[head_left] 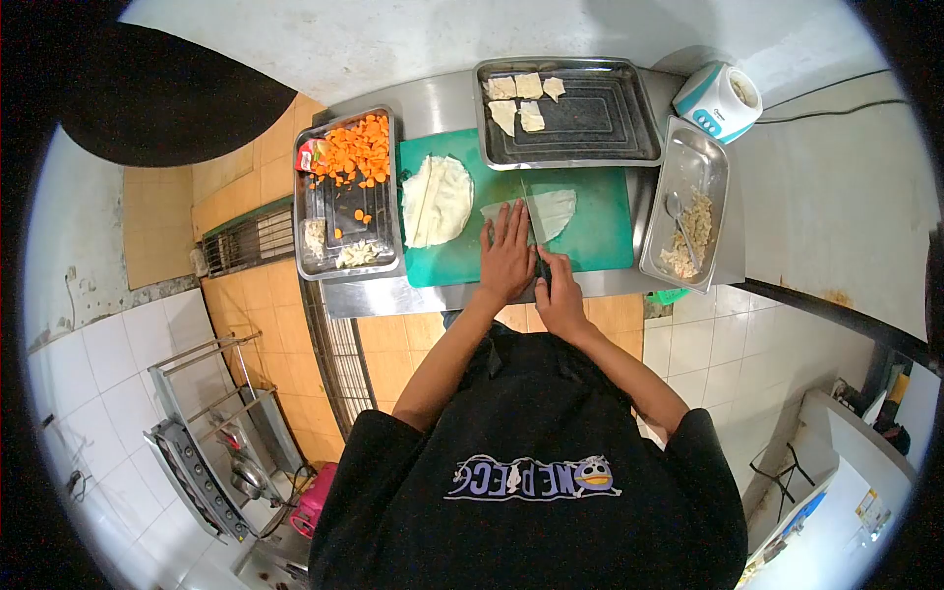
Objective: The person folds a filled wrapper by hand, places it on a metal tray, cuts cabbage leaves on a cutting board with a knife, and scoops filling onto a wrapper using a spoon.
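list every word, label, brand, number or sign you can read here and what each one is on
"ONE PIECE": on the front of the black top, upside down in this view.
White and teal appliance: small marks on its front, too small to read.
Red packet: printing too small and blurred to read.
Sticker at lower right: too small to read.
No numbers can be read.

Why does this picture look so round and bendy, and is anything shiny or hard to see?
In the head view, the lens seems very wide, bending straight edges and leaving black corners; also in the head view, light shines off the metal counter, and the knife blade looks thin and faint.
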`<state>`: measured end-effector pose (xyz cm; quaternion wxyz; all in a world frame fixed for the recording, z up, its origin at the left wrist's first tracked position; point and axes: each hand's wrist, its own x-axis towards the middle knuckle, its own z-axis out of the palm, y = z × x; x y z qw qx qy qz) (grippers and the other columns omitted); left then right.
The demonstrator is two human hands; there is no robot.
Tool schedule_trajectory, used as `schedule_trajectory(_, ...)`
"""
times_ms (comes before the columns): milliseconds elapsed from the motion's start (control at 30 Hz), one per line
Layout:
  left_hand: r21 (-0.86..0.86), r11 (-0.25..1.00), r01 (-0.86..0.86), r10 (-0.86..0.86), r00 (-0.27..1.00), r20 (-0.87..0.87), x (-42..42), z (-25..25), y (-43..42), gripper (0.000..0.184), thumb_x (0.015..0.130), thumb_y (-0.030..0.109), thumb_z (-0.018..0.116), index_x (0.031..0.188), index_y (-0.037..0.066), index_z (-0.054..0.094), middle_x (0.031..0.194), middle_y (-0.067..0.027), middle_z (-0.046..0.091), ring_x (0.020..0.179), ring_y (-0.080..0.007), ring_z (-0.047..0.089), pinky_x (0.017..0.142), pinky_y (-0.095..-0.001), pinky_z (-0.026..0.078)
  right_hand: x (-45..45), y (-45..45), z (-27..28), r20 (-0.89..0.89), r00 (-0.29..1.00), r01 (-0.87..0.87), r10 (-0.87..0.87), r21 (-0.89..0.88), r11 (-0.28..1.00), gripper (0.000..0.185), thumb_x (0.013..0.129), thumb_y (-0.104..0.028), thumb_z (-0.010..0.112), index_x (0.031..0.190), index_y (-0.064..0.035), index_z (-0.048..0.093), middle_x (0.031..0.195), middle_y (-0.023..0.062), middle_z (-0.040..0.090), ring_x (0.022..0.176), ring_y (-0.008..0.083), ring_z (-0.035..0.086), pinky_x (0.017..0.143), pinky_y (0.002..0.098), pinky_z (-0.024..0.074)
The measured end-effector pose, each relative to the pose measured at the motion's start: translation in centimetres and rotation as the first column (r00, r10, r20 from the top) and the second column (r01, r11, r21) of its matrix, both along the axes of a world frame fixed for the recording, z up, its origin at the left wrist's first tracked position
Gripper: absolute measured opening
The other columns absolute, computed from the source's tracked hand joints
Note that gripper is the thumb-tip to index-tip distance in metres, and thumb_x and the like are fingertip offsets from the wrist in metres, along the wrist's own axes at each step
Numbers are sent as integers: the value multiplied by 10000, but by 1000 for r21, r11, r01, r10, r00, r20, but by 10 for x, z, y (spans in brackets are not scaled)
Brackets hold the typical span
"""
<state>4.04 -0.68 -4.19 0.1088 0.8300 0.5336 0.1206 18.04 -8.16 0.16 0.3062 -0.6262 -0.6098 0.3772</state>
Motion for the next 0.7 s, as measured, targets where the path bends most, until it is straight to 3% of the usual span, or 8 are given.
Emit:
schedule_trajectory(567,-15,1000,24,-24,1000,-7,-2,2,-2,722,1020,325,494,1640,10,298,1740,-122,251,1606,-329,211,1258,-575,159,-4,-6,0,108,994,-14,13,3,1000,560,1002,-114,503,1543,-33,381,1406,267,476,1195,511,565,954,593,518)
schedule_trajectory(633,11,1000,16,-16,1000,-19,-2,3,-2,721,1016,327,500,1637,15,310,1737,-116,261,1602,-322,223,1256,-569,167,-4,-8,-3,118,993,-6,6,3,1000,563,997,-80,499,1548,-50,387,1429,242,480,1156,483,592,893,529,544)
schedule_trajectory(700,9,1000,13,-13,1000,-28,-2,4,-2,721,1014,328,501,1636,17,312,1735,-111,268,1599,-317,230,1254,-566,171,-4,-8,-5,127,992,-3,2,6,1000,560,998,-81,498,1547,-50,387,1431,238,478,1145,482,599,888,528,546)
